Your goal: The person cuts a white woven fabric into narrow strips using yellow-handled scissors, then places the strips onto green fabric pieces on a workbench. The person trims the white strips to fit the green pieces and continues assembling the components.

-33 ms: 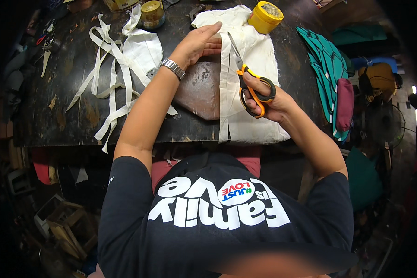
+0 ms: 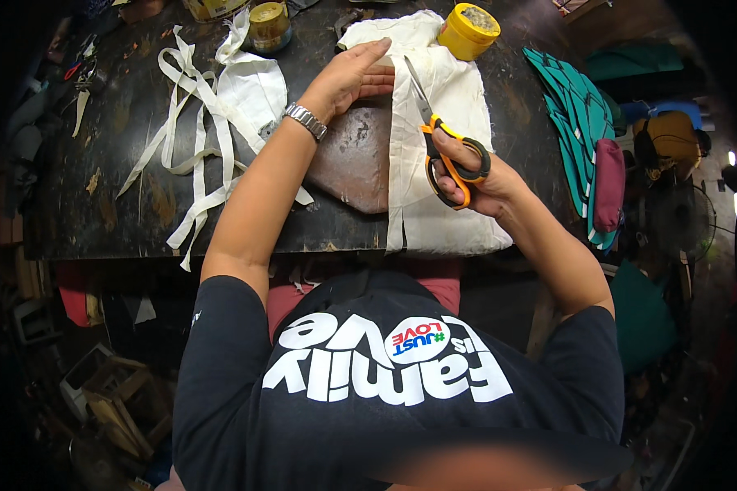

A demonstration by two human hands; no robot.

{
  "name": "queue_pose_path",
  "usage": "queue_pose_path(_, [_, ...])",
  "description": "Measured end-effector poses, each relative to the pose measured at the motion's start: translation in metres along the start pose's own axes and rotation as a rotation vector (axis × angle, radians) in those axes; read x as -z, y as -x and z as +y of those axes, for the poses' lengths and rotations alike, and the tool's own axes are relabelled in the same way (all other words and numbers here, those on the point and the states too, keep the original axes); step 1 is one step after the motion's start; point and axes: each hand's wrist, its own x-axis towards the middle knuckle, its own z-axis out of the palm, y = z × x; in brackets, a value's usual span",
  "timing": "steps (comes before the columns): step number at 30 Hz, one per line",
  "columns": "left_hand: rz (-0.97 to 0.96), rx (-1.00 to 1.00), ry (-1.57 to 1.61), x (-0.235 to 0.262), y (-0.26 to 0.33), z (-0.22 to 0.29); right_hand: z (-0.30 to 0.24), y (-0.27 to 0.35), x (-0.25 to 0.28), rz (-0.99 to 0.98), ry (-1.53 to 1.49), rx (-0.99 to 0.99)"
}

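Observation:
Off-white cloth (image 2: 446, 217) lies on the dark tabletop, with a narrow strip along its left side parted from the rest at the near end. My right hand (image 2: 487, 192) is closed around the handles of orange-and-black scissors (image 2: 432, 121). Their blades point away from me over the cloth, close to the strip; whether they touch it I cannot tell. At the cloth's far left edge my left hand (image 2: 356, 75) has its fingers stretched out, the tips touching that edge. Beneath my left wrist, a brown, worn slab (image 2: 354, 159) sits beside the cloth.
Loose white strips (image 2: 201, 147) and a white cloth piece (image 2: 254, 86) lie to the left. A yellow tub (image 2: 469, 33) stands at the far end of the cloth, another yellow jar (image 2: 269, 26) farther left. Stacked green pieces (image 2: 571, 135) and a maroon roll (image 2: 608, 184) are at the right.
The scissors and my right hand have shifted very slightly to the right. My left hand stays in the same place.

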Motion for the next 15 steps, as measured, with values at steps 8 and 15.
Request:
queue_pose_path(8, [-0.017,-0.485,-0.458,-0.010,0.012,0.003,0.011,0.007,0.014,0.057,0.108,-0.067])
queue_pose_path(15, [0.050,-0.317,-0.591,-0.007,0.021,0.005,0.009,-0.002,0.014,-0.009,0.142,-0.089])
